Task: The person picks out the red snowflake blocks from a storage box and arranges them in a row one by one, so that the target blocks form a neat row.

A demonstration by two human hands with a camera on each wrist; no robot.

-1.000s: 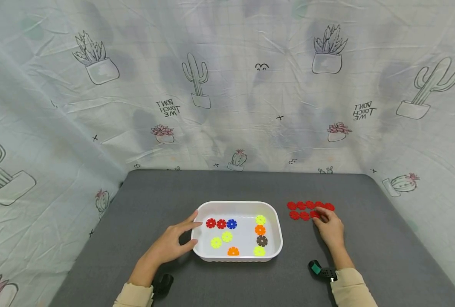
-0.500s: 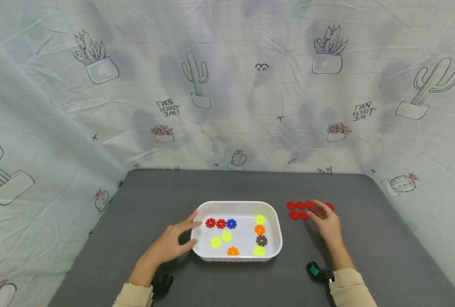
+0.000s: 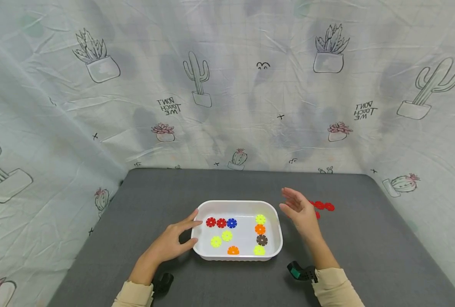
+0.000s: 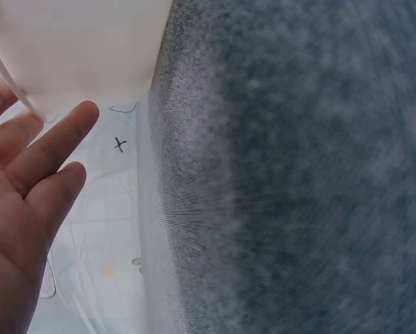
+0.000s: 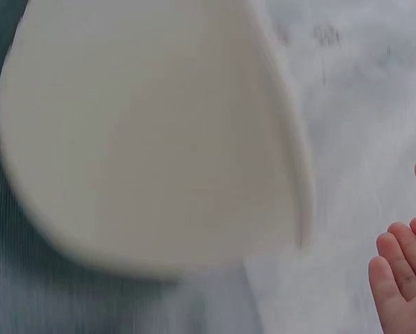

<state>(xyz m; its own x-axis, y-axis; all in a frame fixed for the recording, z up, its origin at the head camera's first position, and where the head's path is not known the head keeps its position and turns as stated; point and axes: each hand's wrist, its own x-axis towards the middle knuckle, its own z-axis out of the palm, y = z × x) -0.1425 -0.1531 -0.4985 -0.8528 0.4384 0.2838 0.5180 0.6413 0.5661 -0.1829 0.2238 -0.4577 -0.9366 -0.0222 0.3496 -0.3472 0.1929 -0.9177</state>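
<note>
My left hand [image 3: 173,243] touches the left rim of a white tray [image 3: 236,204], its fingers fairly straight; the left wrist view shows some fingers passing behind the rim and others outside the wall. My right hand [image 3: 302,215] hovers just beyond the tray's right edge with loosely extended fingers. In the right wrist view its fingertips [image 5: 396,240] hold nothing visible. Inside the tray lie notched plastic discs, among them a red one [image 3: 210,222], a blue one [image 3: 232,223], a brown one [image 3: 262,240] and an orange one [image 3: 260,229]. Red notched discs [image 3: 319,205] lie partly hidden behind my right hand.
A grey table [image 3: 166,187] bears the tray and discs. White printed cloth [image 3: 227,85] encloses its back and sides. A black wrist device [image 3: 302,271] sits below my right sleeve, another [image 3: 163,283] by the left.
My right hand has moved left, away from the red discs toward the tray's right edge. It covers different discs now. My left hand and the tray have stayed put.
</note>
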